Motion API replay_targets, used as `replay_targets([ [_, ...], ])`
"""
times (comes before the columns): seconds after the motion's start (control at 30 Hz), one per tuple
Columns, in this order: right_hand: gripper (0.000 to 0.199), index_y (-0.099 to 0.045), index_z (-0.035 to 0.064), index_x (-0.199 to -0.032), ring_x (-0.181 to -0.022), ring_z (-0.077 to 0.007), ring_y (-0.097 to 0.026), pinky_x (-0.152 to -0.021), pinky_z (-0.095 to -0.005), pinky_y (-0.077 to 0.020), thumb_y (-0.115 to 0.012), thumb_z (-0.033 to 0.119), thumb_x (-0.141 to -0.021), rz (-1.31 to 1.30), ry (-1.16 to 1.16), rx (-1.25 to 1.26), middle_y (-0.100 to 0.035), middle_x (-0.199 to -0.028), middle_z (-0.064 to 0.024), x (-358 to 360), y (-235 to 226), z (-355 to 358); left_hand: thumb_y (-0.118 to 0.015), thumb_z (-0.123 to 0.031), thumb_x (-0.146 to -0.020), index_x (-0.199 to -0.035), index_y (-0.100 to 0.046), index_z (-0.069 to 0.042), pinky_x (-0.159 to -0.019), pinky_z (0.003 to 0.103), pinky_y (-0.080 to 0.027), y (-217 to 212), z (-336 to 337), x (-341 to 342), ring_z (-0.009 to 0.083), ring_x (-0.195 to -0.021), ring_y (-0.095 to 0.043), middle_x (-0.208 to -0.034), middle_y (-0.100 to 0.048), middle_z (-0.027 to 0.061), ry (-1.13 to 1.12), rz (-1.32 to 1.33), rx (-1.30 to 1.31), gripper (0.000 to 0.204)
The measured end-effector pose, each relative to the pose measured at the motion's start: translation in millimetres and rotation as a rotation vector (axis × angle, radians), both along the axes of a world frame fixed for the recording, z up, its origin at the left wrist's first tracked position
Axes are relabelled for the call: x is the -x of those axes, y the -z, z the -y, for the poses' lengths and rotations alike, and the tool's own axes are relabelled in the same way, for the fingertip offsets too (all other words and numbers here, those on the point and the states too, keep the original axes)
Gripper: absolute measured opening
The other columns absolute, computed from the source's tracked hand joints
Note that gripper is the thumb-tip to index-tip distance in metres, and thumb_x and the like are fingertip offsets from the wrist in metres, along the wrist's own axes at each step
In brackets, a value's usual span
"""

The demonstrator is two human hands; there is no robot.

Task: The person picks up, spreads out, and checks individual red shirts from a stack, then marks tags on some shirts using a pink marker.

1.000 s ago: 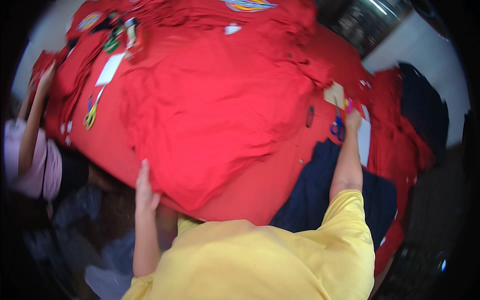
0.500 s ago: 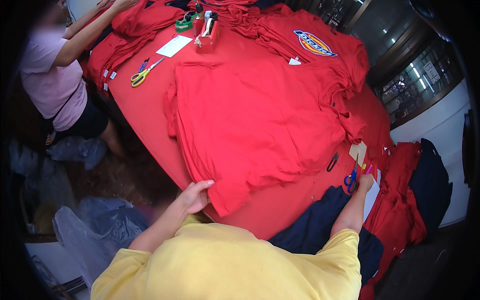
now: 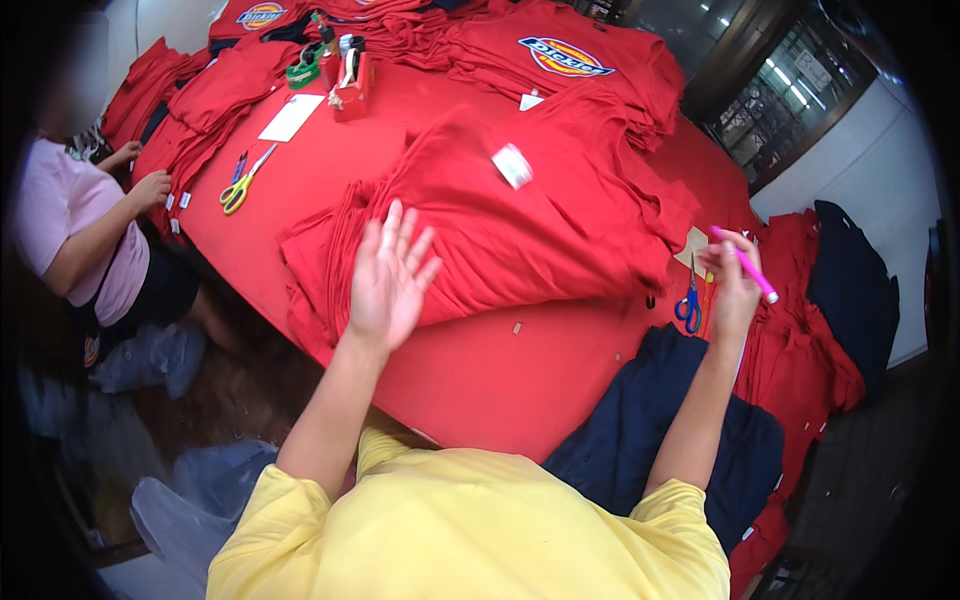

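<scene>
My left hand [image 3: 388, 276] is raised with fingers spread over the near edge of a folded stack of red shirts [image 3: 520, 225] on the red table [image 3: 470, 375]. It holds nothing. A white tag [image 3: 512, 165] lies on top of the stack. My right hand [image 3: 732, 282] is lifted at the table's right side and grips a pink pen [image 3: 745, 264]. Blue-handled scissors [image 3: 689, 302] lie just left of that hand.
Navy garments [image 3: 660, 440] hang off the near right corner, more red shirts [image 3: 800, 330] beyond them. A person in a pink top [image 3: 75, 235] works at the left edge. Yellow-handled scissors [image 3: 240, 185], a white card [image 3: 291, 117] and a red box [image 3: 352, 90] sit farther back.
My left hand has lifted off the stack's near edge and opened. My right hand has risen from beside the blue scissors, holding the pink pen. The top shirt has shifted.
</scene>
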State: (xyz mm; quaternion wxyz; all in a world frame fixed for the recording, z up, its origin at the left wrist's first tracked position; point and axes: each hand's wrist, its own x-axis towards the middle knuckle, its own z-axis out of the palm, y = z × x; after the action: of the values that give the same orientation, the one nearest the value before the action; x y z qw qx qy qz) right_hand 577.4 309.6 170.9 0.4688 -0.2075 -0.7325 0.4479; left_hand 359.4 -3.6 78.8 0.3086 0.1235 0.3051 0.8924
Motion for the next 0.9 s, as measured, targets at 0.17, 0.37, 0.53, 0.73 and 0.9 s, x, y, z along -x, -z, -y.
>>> replay_targets([
  [0.17,0.018,-0.061,0.0026,-0.108,-0.09,-0.021,-0.065,-0.079,-0.032,-0.051,-0.055,0.014,-0.095,0.292,-0.26,-0.195,-0.066,-0.1,-0.0113,51,33,82,-0.057,-0.038,-0.093,-0.145,-0.038,-0.014,-0.113,0.045,-0.023,17,-8,48,0.0317,-0.142,-0.024,-0.154,-0.025,0.0156,-0.071,-0.922,0.945,0.061],
  [0.37,0.024,-0.06,0.0081,-0.112,-0.113,-0.0303,-0.057,-0.107,-0.0527,-0.0289,-0.059,0.019,-0.09,0.352,-0.059,-0.792,-0.063,-0.111,-0.0146,145,124,113,-0.056,-0.043,-0.092,-0.144,-0.041,-0.016,-0.103,0.044,-0.037,56,2,93,0.0357,-0.129,-0.04,-0.135,-0.044,0.0199,-0.269,-1.314,1.594,0.06],
  [0.53,0.021,-0.061,0.0102,-0.106,-0.11,-0.0257,-0.059,-0.106,-0.0501,-0.03,-0.061,0.017,-0.086,0.446,-0.065,-0.758,-0.065,-0.105,-0.0091,158,167,110,-0.054,-0.04,-0.093,-0.143,-0.037,-0.008,-0.093,0.046,-0.045,64,13,61,0.0391,-0.114,-0.051,-0.119,-0.05,0.0232,-0.166,-1.195,1.626,0.062],
  [0.73,0.023,-0.061,0.0095,-0.104,-0.103,-0.0258,-0.06,-0.103,-0.0481,-0.0322,-0.062,0.023,-0.085,0.459,-0.388,-0.684,-0.065,-0.098,-0.0091,101,156,112,-0.058,-0.041,-0.09,-0.136,-0.038,0.007,-0.085,0.049,-0.048,43,57,-31,0.0455,-0.101,-0.057,-0.113,-0.054,0.0279,0.064,-1.089,1.64,0.069],
  [0.9,0.022,-0.065,0.0078,-0.105,-0.091,-0.0264,-0.057,-0.094,-0.0429,-0.0373,-0.058,0.021,-0.09,0.314,-0.458,-0.35,-0.062,-0.092,-0.0098,80,131,121,-0.065,-0.037,-0.086,-0.137,-0.041,0.002,-0.089,0.046,-0.047,4,63,-30,0.0396,-0.105,-0.058,-0.117,-0.056,0.0241,0.256,-1.288,1.796,0.069],
])
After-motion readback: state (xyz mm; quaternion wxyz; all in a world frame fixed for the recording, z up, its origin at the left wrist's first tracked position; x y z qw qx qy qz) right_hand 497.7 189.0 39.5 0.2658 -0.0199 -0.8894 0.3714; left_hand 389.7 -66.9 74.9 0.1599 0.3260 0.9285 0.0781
